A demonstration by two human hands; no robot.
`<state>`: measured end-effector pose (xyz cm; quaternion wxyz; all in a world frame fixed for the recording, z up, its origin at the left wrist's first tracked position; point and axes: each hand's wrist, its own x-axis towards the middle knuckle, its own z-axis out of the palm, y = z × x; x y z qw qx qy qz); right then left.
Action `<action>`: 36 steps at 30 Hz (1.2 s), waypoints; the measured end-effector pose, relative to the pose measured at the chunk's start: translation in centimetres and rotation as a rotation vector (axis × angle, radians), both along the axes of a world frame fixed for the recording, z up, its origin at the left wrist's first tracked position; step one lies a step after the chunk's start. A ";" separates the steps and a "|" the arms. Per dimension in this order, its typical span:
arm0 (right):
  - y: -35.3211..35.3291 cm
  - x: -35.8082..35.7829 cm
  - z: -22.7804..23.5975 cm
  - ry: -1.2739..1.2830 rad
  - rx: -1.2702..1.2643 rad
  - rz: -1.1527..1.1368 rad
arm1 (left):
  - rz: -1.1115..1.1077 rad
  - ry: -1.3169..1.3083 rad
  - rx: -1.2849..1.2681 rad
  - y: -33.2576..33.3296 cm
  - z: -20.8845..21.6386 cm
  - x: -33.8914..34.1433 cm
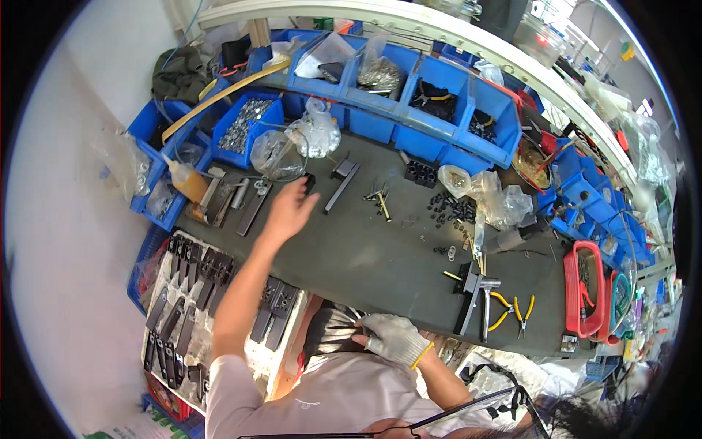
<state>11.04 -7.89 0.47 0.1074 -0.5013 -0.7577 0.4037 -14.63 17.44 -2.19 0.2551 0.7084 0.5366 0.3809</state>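
Note:
My left hand (289, 212), bare, reaches out over the left part of the dark work mat (351, 256). Its thumb stands away from the slightly blurred fingers, whose tips are beside a small black part (310, 181). A dark metal bar with a bracket-like end (341, 186) lies to its right, and another long dark bar (254, 208) to its left. My right hand (395, 339), in a whitish knitted glove with bare fingertips, is curled at the table's front edge, close to my body. Whatever lies between its fingers is too small to make out.
Blue bins (431, 99) of small parts line the back. A tray of dark metal parts (179, 322) stands at left. An upright bracket (468, 300), a hammer (488, 307) and yellow-handled pliers (522, 316) lie at right, near a red basket (587, 289). Black pieces (450, 208) are scattered mid-table.

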 end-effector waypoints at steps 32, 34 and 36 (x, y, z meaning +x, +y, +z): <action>13.2 16.4 0.0 -0.139 0.380 -0.594 | -0.268 -1.129 -0.966 -16.9 2.5 11.9; 16.0 16.8 -1.7 -0.247 0.436 -0.600 | -0.303 -1.109 -0.942 -16.6 1.8 11.6; 18.2 16.8 -2.6 -0.360 0.496 -0.615 | -0.305 -1.101 -0.922 -16.4 1.7 11.3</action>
